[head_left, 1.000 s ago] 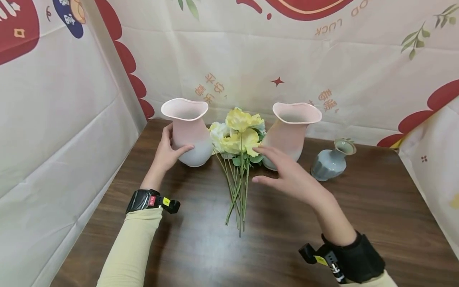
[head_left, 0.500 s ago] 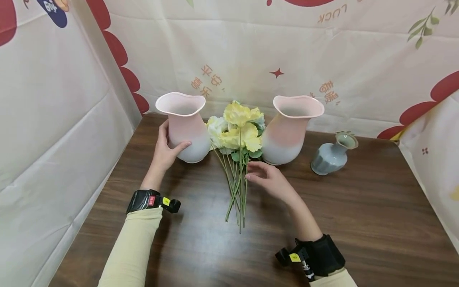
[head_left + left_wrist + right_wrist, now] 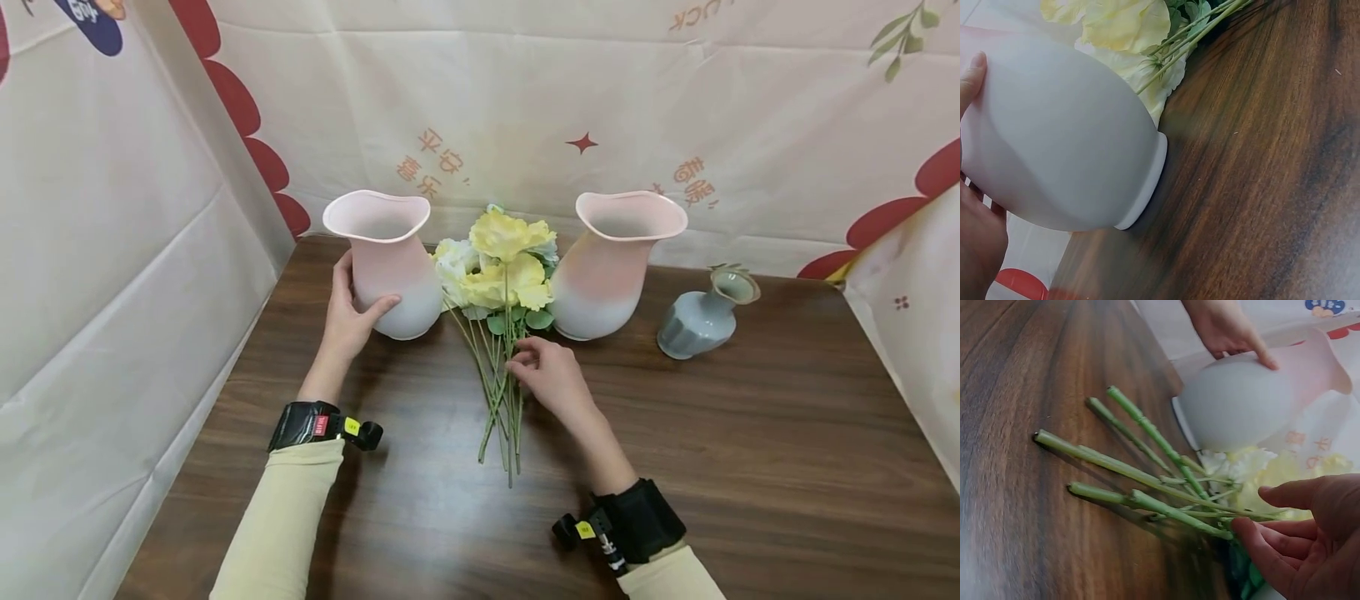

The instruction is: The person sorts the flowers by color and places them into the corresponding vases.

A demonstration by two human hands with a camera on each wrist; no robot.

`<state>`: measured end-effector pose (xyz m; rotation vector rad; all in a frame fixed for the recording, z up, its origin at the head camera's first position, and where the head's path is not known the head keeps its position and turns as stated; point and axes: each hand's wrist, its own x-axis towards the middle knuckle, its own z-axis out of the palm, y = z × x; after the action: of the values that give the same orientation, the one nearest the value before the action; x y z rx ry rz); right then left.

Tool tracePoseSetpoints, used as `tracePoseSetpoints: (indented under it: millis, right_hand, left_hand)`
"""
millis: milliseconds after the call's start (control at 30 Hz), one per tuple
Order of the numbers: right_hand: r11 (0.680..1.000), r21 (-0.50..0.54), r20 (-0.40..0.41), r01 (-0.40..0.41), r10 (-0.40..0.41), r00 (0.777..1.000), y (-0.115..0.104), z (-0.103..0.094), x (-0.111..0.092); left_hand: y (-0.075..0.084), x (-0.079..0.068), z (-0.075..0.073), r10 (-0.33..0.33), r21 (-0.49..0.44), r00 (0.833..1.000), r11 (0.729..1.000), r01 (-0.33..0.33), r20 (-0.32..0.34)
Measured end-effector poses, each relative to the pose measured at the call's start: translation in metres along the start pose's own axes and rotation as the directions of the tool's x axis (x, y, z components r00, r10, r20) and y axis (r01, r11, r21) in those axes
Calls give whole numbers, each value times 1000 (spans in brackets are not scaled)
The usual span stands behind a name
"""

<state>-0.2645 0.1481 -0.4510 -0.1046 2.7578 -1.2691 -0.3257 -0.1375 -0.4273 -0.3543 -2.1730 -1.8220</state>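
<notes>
Left hand [image 3: 349,315] gripping the left vase [image 3: 401,287], right hand [image 3: 553,375] at the flower stems [image 3: 1119,467], thumb and fingers apart, yellow and white blooms [image 3: 502,279] lying between left vase and right vase [image 3: 603,287], all on the desk [image 3: 450,533], grey-blue vase [image 3: 697,323] farther right

Room to pass lies across the near counter [image 3: 795,442], on both sides of the flower stems [image 3: 510,417]. Farther back, the left vase [image 3: 405,292] and right vase [image 3: 603,287] closely flank the blossoms [image 3: 506,235], while the backdrop [image 3: 510,92] walls off the far edge.
</notes>
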Motion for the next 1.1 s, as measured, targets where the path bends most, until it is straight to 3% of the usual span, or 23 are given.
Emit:
tracePoseSetpoints:
  millis: [267, 533, 833, 1100]
  right_hand:
    - [997, -69, -60, -23, 19, 998, 6, 10, 11]
    - [999, 53, -69, -14, 18, 997, 12, 9, 14]
    - [981, 195, -81, -9, 26, 996, 3, 3, 6]
    - [974, 223, -131, 37, -8, 991, -6, -3, 3]
  left_hand:
    - [0, 0, 1, 0, -2, 1000, 1000, 0, -3]
    - [2, 2, 1, 5, 15, 1000, 1000, -5, 5]
    - [1, 0, 1, 0, 17, 1000, 1000, 0, 8]
    - [-1, 1, 3, 11, 8, 1000, 1000, -11, 7]
